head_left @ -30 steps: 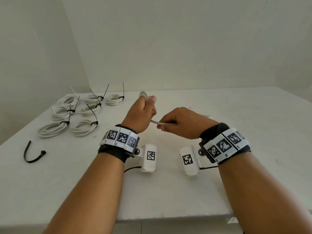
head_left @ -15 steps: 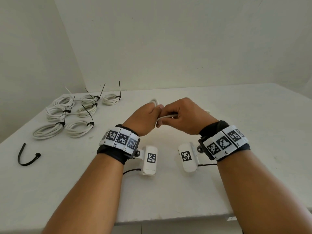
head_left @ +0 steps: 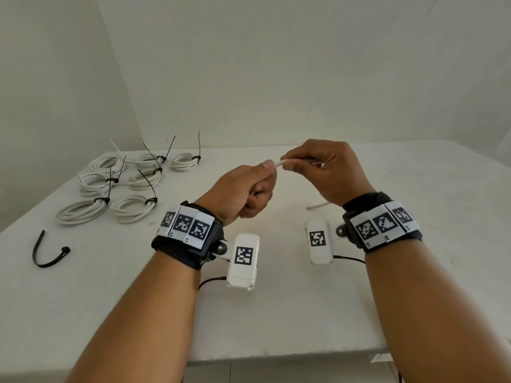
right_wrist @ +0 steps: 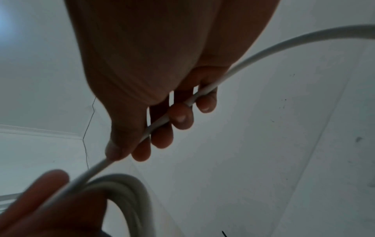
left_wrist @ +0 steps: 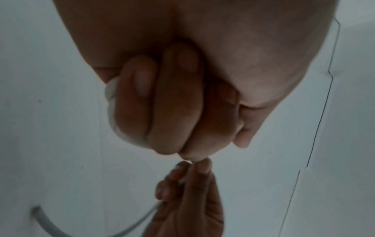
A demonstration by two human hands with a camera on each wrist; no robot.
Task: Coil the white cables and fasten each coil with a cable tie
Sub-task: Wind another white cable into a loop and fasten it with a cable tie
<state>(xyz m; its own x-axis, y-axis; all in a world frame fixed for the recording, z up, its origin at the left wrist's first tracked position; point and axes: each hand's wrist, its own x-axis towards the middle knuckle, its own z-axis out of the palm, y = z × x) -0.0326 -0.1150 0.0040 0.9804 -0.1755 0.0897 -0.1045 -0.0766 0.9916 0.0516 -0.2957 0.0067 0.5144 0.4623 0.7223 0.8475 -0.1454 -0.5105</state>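
A white cable (head_left: 293, 162) runs between my two hands above the middle of the table. My left hand (head_left: 243, 190) is curled into a fist around several loops of it; the coil (right_wrist: 125, 189) shows in the right wrist view and its edge (left_wrist: 113, 112) in the left wrist view. My right hand (head_left: 323, 167) pinches the straight stretch (right_wrist: 182, 109) between thumb and fingers, just right of the left fist. The cable's free end (head_left: 318, 206) lies on the table below the right hand. One black cable tie (head_left: 45, 251) lies loose at the left.
Several finished white coils (head_left: 130, 183), each bound with a black tie, lie in a group at the back left of the white table (head_left: 442, 189). Walls close the table at the back and left. The front edge (head_left: 276, 357) is near my forearms.
The hands met half a second ago as a loop was laid into the left fist. The right hand has since slid out to the right and upward along the cable.
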